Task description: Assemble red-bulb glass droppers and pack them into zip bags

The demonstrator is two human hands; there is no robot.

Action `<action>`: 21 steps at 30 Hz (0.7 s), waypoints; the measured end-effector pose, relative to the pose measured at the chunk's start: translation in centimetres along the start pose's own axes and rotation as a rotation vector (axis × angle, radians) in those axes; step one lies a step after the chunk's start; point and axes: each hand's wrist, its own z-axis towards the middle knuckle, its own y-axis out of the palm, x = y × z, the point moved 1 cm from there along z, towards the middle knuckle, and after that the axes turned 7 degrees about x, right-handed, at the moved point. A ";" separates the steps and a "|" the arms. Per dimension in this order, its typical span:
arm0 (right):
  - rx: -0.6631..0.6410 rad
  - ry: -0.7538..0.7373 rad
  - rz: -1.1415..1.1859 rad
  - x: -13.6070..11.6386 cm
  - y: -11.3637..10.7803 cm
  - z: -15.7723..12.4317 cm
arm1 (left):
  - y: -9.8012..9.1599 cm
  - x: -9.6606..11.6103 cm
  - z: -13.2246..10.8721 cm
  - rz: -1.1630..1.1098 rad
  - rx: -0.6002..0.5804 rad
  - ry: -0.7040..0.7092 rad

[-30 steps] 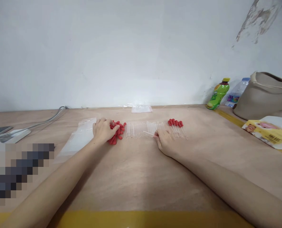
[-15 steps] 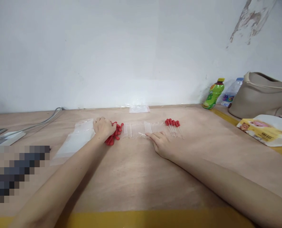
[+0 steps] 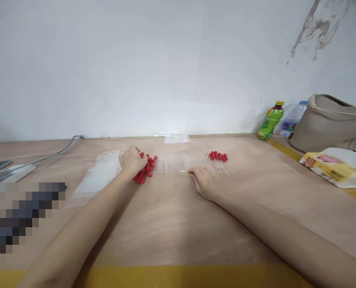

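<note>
My left hand [image 3: 132, 163] is at a pile of red rubber dropper bulbs [image 3: 140, 177], its fingers curled in and closed on one of them, which is mostly hidden by the hand. My right hand [image 3: 204, 182] pinches a thin clear glass dropper tube [image 3: 183, 171] that points left, low over the table. Just beyond it, bare clear tubes [image 3: 192, 161] lie side by side in a row. At the right end of that row, several droppers with red bulbs [image 3: 218, 156] fitted on their ends lie together.
Clear plastic bags [image 3: 92, 180] lie left of the bulbs, and a small one [image 3: 176, 139] by the wall. A cable [image 3: 58, 153] runs along the left. To the right stand a green bottle [image 3: 270, 121], a clear bottle [image 3: 293, 119], a beige bag [image 3: 327, 124] and a yellow-white packet [image 3: 333, 166].
Both hands stay nearly in place. The right fingers and the tube have shifted very slightly right, and the whole view has moved a little.
</note>
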 end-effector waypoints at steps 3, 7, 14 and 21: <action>0.029 -0.004 0.015 0.1 0.0 0.0 | -0.8 0.4 -1.6 -0.185 0.038 0.108; 0.032 -0.036 0.015 0.2 0.0 0.0 | -1.2 1.4 -5.5 -0.399 -0.093 0.488; 0.003 -0.007 -0.015 -0.5 -1.0 0.2 | 0.4 2.4 -9.7 -0.464 -0.256 0.661; -0.019 -0.066 -0.020 -1.0 -1.5 0.0 | 0.9 2.2 -9.6 -0.638 -0.208 0.569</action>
